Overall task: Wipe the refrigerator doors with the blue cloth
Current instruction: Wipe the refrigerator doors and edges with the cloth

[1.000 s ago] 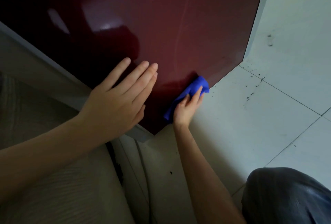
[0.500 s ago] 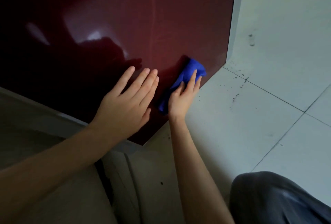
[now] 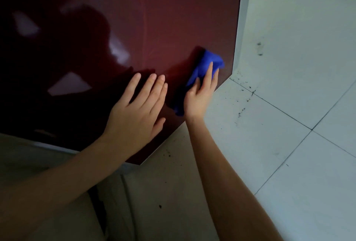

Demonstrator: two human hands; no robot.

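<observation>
1. The blue cloth (image 3: 209,61) sits near the 4 o'clock corner of the dark red refrigerator door (image 3: 163,19), pressed flat by the right hand (image 3: 200,96) with straight fingers.
2. The left hand (image 3: 134,117) rests flat on the door, at the cloth's 8 o'clock.
3. Pale floor tiles (image 3: 289,86) with dark specks (image 3: 242,109) lie at 3 o'clock.

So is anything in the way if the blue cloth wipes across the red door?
Yes: the left hand lies flat on the refrigerator door, just left of the blue cloth that the right hand presses. Wiping that way would meet it. Toward the door's right edge nothing visible blocks it.
</observation>
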